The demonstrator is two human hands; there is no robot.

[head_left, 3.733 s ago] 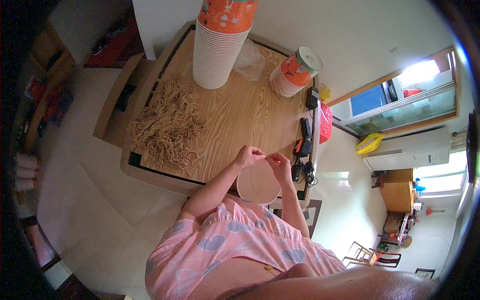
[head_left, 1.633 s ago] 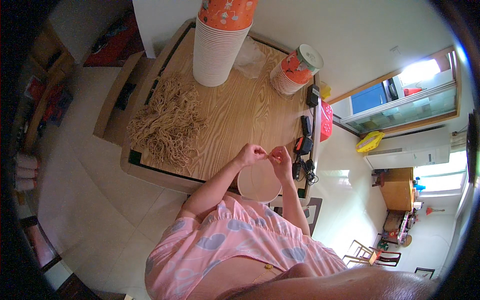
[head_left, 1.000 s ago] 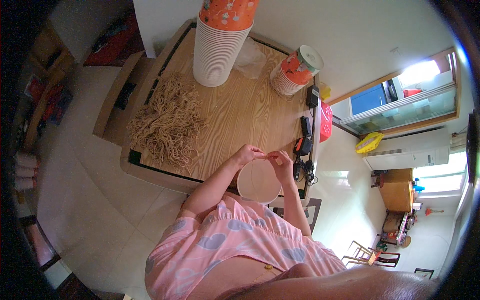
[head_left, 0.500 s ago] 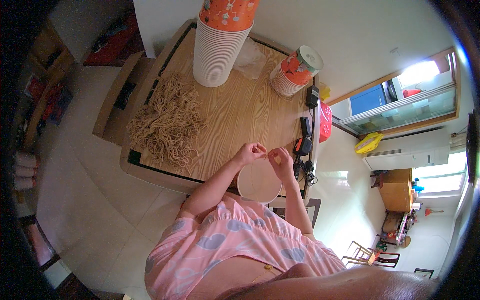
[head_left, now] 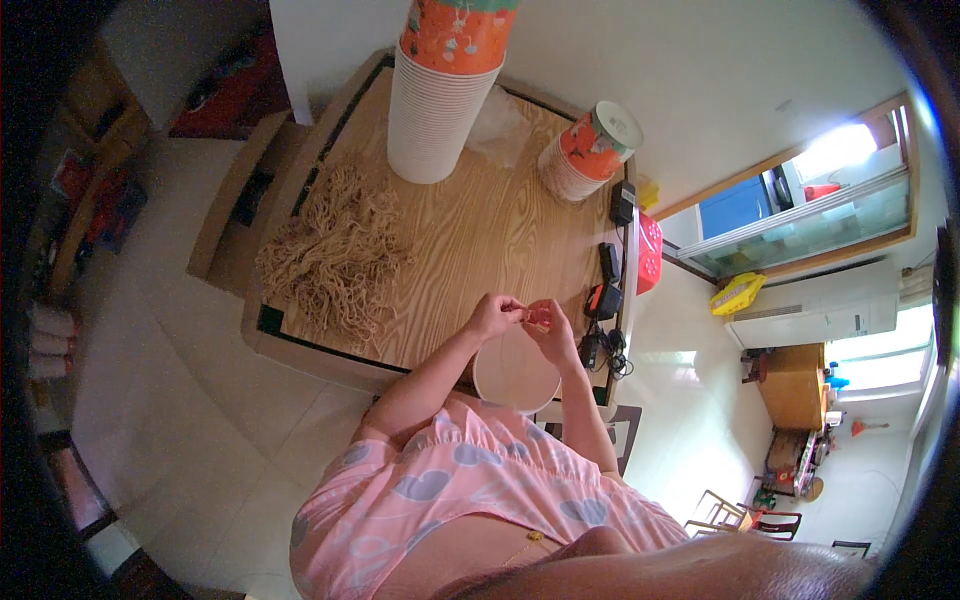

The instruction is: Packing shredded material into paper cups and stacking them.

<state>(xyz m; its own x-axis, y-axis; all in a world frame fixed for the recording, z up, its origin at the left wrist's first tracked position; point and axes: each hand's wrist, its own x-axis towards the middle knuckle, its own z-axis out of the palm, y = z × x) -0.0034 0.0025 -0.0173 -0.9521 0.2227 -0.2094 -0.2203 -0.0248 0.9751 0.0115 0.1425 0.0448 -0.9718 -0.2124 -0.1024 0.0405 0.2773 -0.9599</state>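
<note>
Both hands barely moved since earlier frames: left hand (head_left: 492, 316) and right hand (head_left: 553, 328) still pinch closed on a small orange piece (head_left: 538, 316) above the white paper bowl (head_left: 516, 372) at the table's (head_left: 470, 240) near edge.

This is looking like a home: a wooden desk (head_left: 480, 230) is standing on a tiled floor (head_left: 160, 400), with chairs (head_left: 740, 515) sitting nearby.

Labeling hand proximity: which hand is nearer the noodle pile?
Left. The left hand is over the table right of the noodle pile; the right hand is farther right, above the white bowl.
</note>
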